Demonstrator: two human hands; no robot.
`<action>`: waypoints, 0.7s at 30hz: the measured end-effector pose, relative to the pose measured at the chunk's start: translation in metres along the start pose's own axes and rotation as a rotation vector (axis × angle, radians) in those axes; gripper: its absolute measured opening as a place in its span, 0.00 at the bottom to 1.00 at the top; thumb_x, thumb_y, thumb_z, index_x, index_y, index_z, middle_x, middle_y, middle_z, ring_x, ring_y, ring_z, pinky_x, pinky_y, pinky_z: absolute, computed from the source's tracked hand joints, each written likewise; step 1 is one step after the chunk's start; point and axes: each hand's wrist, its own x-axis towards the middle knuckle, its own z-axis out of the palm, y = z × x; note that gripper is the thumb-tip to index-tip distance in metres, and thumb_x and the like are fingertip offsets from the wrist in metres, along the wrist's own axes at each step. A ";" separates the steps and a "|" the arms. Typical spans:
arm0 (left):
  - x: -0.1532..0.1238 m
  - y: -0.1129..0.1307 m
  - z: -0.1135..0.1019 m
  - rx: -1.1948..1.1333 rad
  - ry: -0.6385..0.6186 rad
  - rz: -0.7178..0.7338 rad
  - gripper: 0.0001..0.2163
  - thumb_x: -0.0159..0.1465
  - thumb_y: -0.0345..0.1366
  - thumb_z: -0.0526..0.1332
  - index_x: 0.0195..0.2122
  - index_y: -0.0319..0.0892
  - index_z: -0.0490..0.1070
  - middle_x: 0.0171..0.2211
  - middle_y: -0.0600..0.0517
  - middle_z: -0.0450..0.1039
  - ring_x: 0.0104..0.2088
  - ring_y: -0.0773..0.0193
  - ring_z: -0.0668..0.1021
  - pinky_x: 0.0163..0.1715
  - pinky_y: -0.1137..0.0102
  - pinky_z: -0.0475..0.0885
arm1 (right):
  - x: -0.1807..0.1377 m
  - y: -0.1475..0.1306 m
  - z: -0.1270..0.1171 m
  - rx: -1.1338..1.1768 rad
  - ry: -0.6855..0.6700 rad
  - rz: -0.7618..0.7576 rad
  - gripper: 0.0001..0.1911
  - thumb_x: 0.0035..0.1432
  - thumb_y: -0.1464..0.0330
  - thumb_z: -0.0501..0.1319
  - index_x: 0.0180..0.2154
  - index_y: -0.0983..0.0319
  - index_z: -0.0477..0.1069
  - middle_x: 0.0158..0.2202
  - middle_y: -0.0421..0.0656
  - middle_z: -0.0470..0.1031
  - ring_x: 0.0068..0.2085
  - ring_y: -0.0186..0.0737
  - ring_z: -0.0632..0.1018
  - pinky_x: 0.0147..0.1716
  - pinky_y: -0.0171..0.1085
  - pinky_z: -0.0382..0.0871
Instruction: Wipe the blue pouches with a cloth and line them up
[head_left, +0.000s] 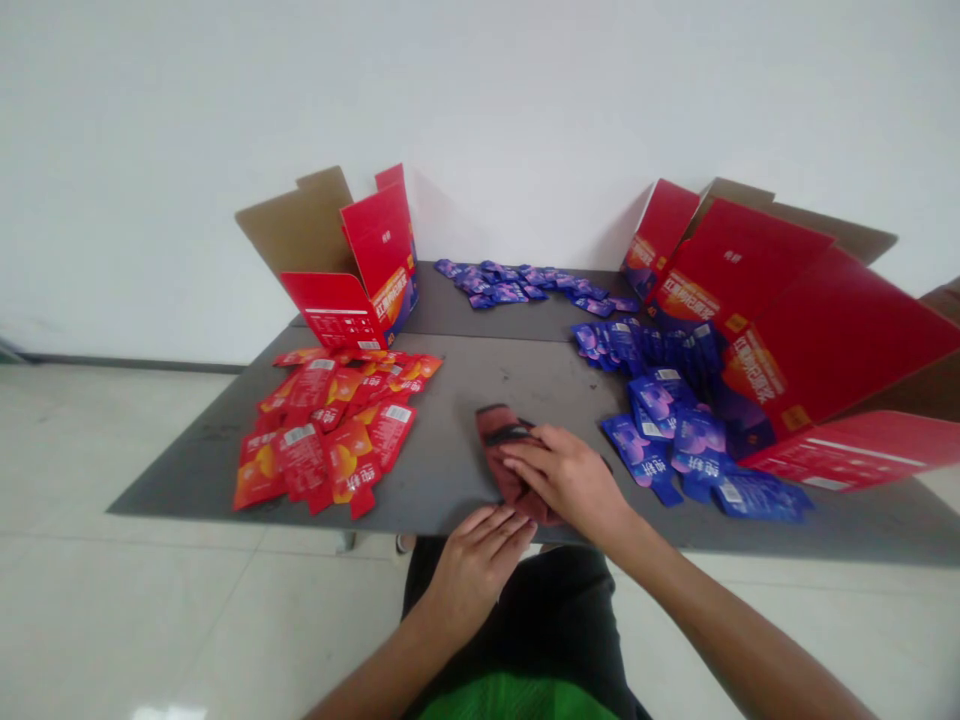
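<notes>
Handling the reddish-brown cloth well seems to call for both hands together at the lower centre of the frame, where it lies bunched on the grey desk, close to the near edge. The right hand reaches in from the lower right, its fingers bent and drawn close together on the upper folds; they look to have hold of the fabric, though the thumb is hidden. The left hand lies at the desk's near edge, its fingers straight and side by side, tips at the cloth's lower end; whether they pinch it or only press, I cannot tell. Letting the left anchor that end while the right evens out the folds with light pressure should keep the fabric from slipping. Movements are best kept short: the orange-red sachets lie at centre left and the purple sachets at centre right, so a wide sweep towards either side could scatter them, or nudge the red boxes at right.
</notes>
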 end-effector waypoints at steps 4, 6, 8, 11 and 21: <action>0.000 0.000 0.001 -0.023 0.014 0.000 0.16 0.77 0.29 0.49 0.55 0.38 0.76 0.51 0.45 0.82 0.54 0.58 0.82 0.57 0.59 0.76 | 0.006 0.012 0.017 -0.003 -0.043 0.034 0.14 0.72 0.60 0.59 0.53 0.49 0.80 0.47 0.44 0.79 0.46 0.42 0.79 0.48 0.39 0.73; 0.000 -0.001 0.001 -0.015 0.002 0.003 0.16 0.77 0.29 0.50 0.57 0.38 0.75 0.55 0.45 0.80 0.59 0.57 0.79 0.57 0.59 0.76 | 0.027 0.031 0.017 -0.073 -0.041 0.122 0.14 0.72 0.61 0.59 0.53 0.51 0.80 0.46 0.45 0.79 0.46 0.44 0.79 0.48 0.40 0.73; 0.001 -0.001 0.002 -0.018 0.005 -0.011 0.14 0.76 0.29 0.52 0.56 0.39 0.75 0.55 0.46 0.80 0.59 0.58 0.79 0.57 0.59 0.76 | 0.042 0.041 0.009 -0.119 -0.030 0.178 0.14 0.72 0.61 0.59 0.53 0.52 0.80 0.44 0.46 0.79 0.46 0.45 0.79 0.47 0.41 0.73; 0.002 0.001 0.003 -0.040 0.030 -0.027 0.13 0.76 0.29 0.54 0.55 0.39 0.76 0.54 0.47 0.80 0.57 0.59 0.80 0.57 0.59 0.77 | 0.034 0.026 -0.002 -0.064 0.027 0.142 0.16 0.73 0.61 0.57 0.55 0.52 0.79 0.46 0.46 0.78 0.47 0.44 0.79 0.47 0.40 0.73; 0.004 0.004 0.002 -0.095 0.054 -0.069 0.12 0.76 0.31 0.55 0.53 0.39 0.76 0.54 0.46 0.80 0.57 0.56 0.80 0.58 0.56 0.77 | 0.039 0.031 0.013 -0.077 -0.057 0.181 0.14 0.71 0.62 0.60 0.52 0.51 0.80 0.45 0.45 0.79 0.46 0.43 0.80 0.46 0.39 0.74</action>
